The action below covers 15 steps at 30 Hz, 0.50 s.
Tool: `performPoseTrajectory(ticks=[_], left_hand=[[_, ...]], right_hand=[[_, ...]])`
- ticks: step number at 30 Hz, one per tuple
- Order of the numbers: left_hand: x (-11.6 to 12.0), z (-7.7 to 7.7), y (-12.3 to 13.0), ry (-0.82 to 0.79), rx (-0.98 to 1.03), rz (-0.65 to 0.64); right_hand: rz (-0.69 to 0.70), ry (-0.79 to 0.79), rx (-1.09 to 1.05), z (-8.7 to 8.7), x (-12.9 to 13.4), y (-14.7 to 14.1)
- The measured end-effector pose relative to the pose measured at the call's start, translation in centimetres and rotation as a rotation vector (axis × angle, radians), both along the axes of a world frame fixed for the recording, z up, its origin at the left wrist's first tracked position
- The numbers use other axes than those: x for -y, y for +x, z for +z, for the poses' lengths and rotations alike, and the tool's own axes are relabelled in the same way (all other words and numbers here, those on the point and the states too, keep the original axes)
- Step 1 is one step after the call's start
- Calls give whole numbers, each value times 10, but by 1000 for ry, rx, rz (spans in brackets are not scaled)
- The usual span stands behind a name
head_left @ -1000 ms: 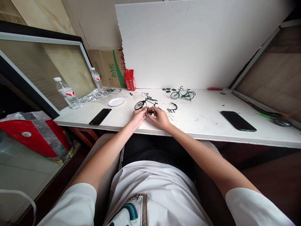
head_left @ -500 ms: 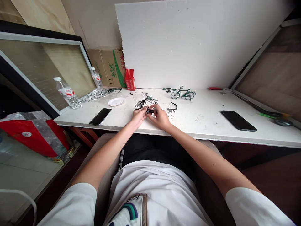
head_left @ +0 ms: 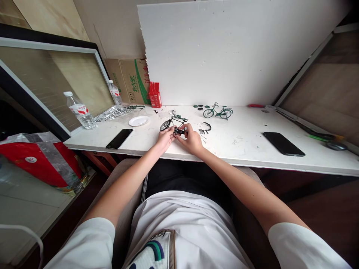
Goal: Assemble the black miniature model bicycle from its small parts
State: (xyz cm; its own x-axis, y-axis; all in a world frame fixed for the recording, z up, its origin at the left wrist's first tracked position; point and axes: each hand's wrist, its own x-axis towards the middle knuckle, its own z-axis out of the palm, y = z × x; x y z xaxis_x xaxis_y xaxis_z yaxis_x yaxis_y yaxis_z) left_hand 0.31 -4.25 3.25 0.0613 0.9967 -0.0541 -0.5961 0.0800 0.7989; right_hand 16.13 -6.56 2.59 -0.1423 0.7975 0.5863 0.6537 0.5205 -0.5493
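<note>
A small black model bicycle (head_left: 166, 124), with one spoked wheel showing at its left end, is held just above the near part of the white table (head_left: 238, 149). My left hand (head_left: 165, 138) is closed around its lower frame near the pedals. The fingers of my right hand (head_left: 191, 139) pinch its rear end, hiding part of it. Just right of that hand lie a curved black part (head_left: 207, 125) and several small thin pieces. A finished-looking green model bicycle (head_left: 218, 111) stands on its own farther back. Green parts (head_left: 179, 117) lie behind the black bicycle.
A black phone (head_left: 119, 138) lies left, another dark phone (head_left: 284, 143) right. A white plate (head_left: 138, 120), plastic-wrapped part frames (head_left: 123, 111) and two water bottles, one nearer (head_left: 80, 112), are on the left. A red box (head_left: 155, 95) stands at the back.
The black model bicycle has tilted slightly in my fingers, and more of its crank area shows. Both hands stay in nearly the same place.
</note>
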Motion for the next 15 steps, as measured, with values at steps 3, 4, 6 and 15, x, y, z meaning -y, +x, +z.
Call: performPoseTrajectory(ticks=[3,4,6,15], left_hand=[[0,-2,0,4,-4,-4],[0,-2,0,11,-7,-3],[-1,-3,0,24,-12,3],[-1,-6,-1,31,-23,2]], right_hand=[[-8,9,21,0,0,0],[-11,16,37,0,0,0],[-8,30,73,0,1,0],[22,75,83,2,2,1]])
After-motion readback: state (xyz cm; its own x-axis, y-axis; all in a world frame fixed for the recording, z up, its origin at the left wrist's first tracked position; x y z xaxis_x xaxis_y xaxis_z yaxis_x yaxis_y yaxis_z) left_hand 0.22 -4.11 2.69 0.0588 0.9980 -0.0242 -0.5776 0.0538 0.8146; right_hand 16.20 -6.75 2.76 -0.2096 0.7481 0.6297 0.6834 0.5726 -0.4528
